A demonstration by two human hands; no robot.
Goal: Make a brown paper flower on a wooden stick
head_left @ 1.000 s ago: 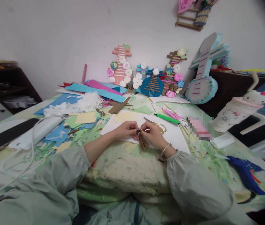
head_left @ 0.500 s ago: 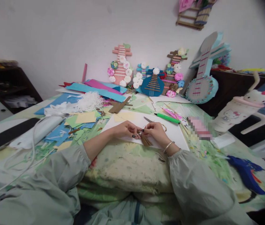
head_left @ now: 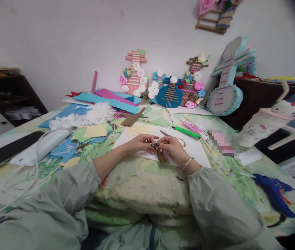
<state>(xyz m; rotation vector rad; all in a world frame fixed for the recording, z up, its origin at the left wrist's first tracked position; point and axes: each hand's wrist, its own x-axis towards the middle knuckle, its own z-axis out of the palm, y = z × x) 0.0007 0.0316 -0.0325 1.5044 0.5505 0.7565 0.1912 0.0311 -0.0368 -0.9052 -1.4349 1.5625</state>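
Observation:
Over the white sheet of paper [head_left: 196, 152], my two hands meet with thumb tips almost touching. From under my right hand [head_left: 172, 146] hangs a brown paper tassel [head_left: 162, 158], its strips fanning downward; the fingers are closed on its upper end. My left hand [head_left: 142, 143] pinches at the same spot, on a thin white string [head_left: 156, 148] that is mostly hidden by the fingertips. Just behind my right hand lie scissors [head_left: 181, 140] with gold-coloured handles, partly covered by that hand. A green pen-shaped tool [head_left: 187, 132] rests beyond them.
On the left are paper scraps [head_left: 92, 133], a tangle of white string [head_left: 99, 113] and a phone [head_left: 9, 149] with a cable. To the right lie a blue glue gun [head_left: 275, 192] and a white tumbler [head_left: 263, 125]. Decorated paper lutes [head_left: 170, 93] lean along the wall.
My left thumb has come up and closed in beside the right thumb at the tassel's top. Less of the white string shows between my hands. The tassel stays in nearly the same place.

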